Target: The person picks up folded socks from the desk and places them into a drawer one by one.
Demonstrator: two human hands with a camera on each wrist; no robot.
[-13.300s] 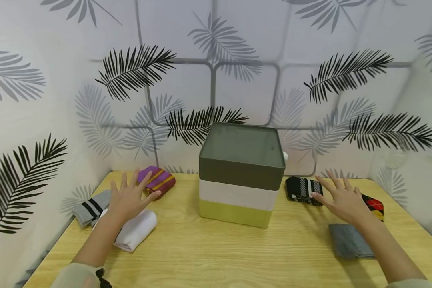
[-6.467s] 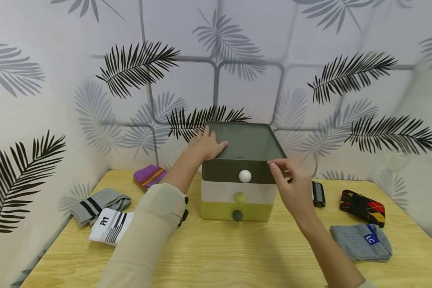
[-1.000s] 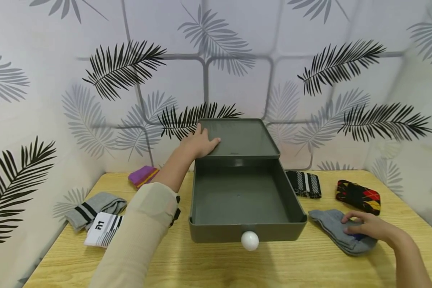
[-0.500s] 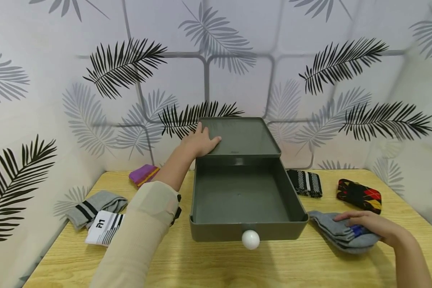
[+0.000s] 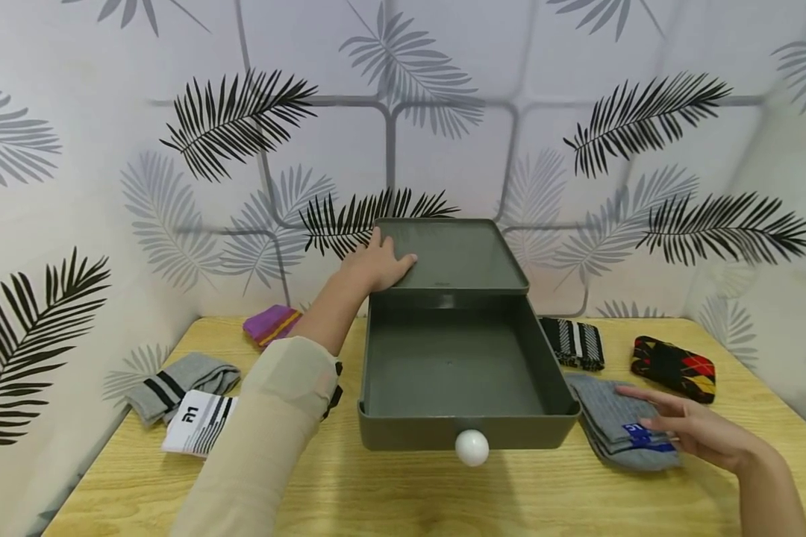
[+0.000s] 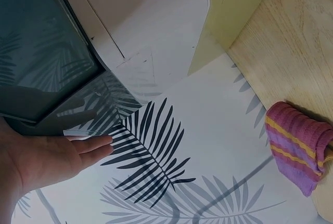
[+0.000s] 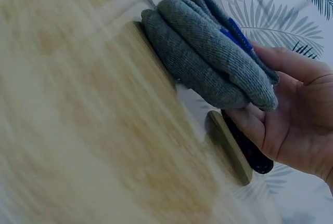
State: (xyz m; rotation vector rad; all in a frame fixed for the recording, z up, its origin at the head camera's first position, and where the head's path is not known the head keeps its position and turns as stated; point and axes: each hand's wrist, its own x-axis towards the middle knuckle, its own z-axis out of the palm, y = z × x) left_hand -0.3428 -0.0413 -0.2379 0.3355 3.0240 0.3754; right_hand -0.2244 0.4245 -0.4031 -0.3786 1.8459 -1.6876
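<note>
My left hand (image 5: pixel 376 267) rests with fingers extended on the left side of the grey top of a small drawer box (image 5: pixel 463 253). In the left wrist view that hand (image 6: pixel 49 161) lies along the top's edge. The top drawer (image 5: pixel 446 365) is pulled out toward me, bare inside, with a white round knob (image 5: pixel 472 447) on its front. To its right, my right hand (image 5: pixel 708 432) holds a folded pair of grey socks (image 5: pixel 611 425) with a blue label. The right wrist view shows the socks (image 7: pixel 208 52) between thumb and fingers, above the table.
Grey socks with black stripes (image 5: pixel 175 388) and white socks (image 5: pixel 198 425) lie at left, purple striped socks (image 5: pixel 271 323) behind them. Black-and-white socks (image 5: pixel 574 343) and argyle socks (image 5: pixel 675 368) lie at right. A leaf-patterned curtain (image 5: pixel 443 164) hangs behind the table.
The drawer has been pulled out since the earliest frames. My right hand has taken hold of the grey socks and shifted them slightly left, toward the drawer. The left hand stays on the box top.
</note>
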